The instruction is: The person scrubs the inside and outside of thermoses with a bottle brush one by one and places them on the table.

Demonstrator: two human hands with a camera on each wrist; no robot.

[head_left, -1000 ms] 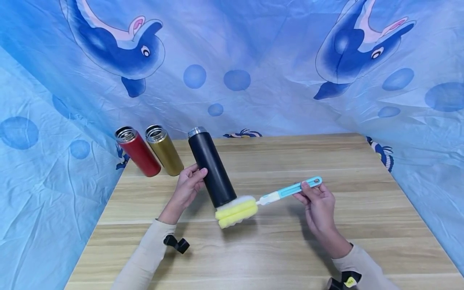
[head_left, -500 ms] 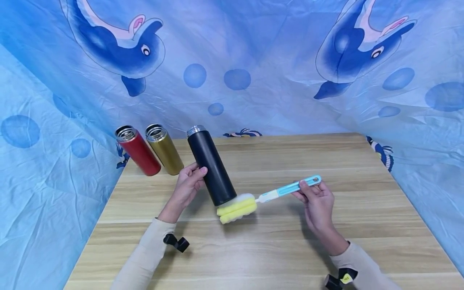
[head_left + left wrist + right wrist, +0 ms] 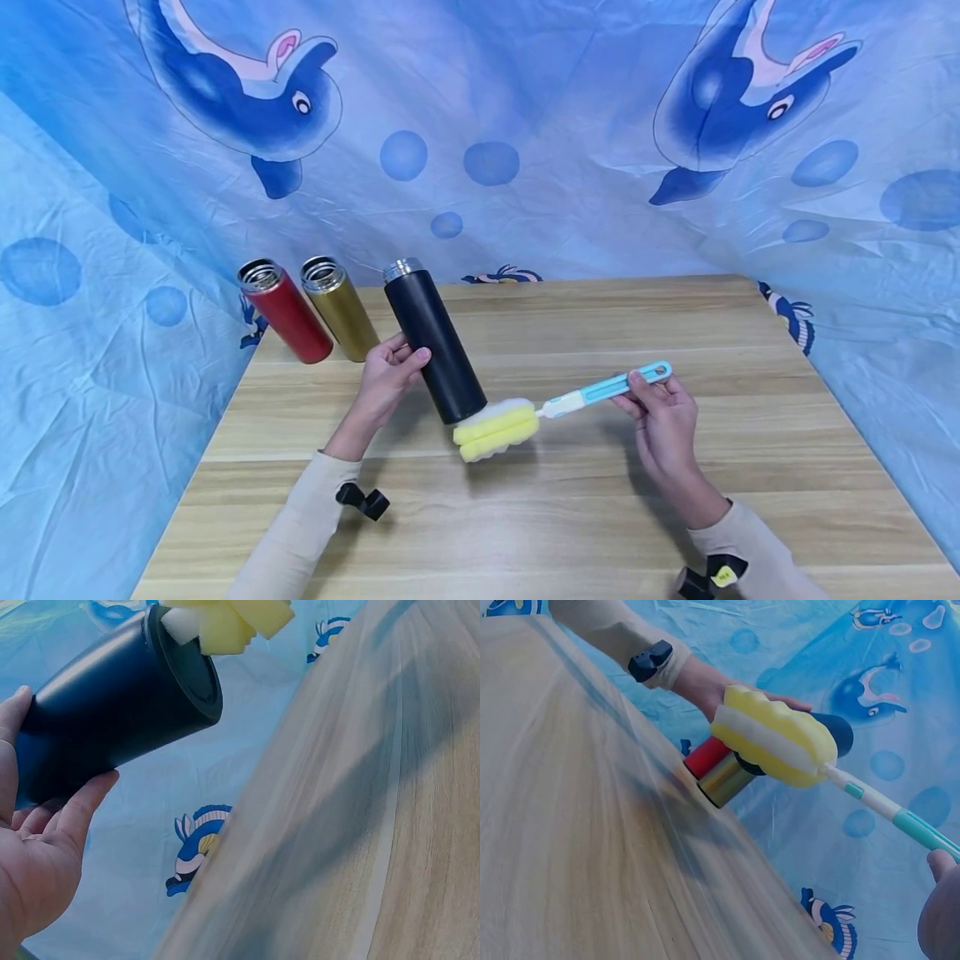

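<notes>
My left hand [image 3: 385, 385] grips a black bottle [image 3: 435, 342] around its middle, thumb on the near side. The bottle is tilted, its silver threaded neck up and its base down toward me. In my right hand [image 3: 666, 421] is a bottle brush, pinched by its turquoise and white handle [image 3: 611, 387]. The brush's yellow and white sponge head [image 3: 497, 432] is right at the bottle's base, and in the left wrist view the sponge [image 3: 225, 622] overlaps the base's rim. From the right wrist, the sponge [image 3: 772, 739] hides much of the bottle.
A red bottle [image 3: 288, 317] and a gold bottle [image 3: 343, 315] stand lidless side by side at the table's back left. The wooden table [image 3: 570, 517] ends at a blue dolphin-print curtain [image 3: 562, 100] at the back and both sides.
The brush has shifted slightly, first left and up, then back right along with my right hand. The black bottle has moved a little left and up. Both grips stay the same.
</notes>
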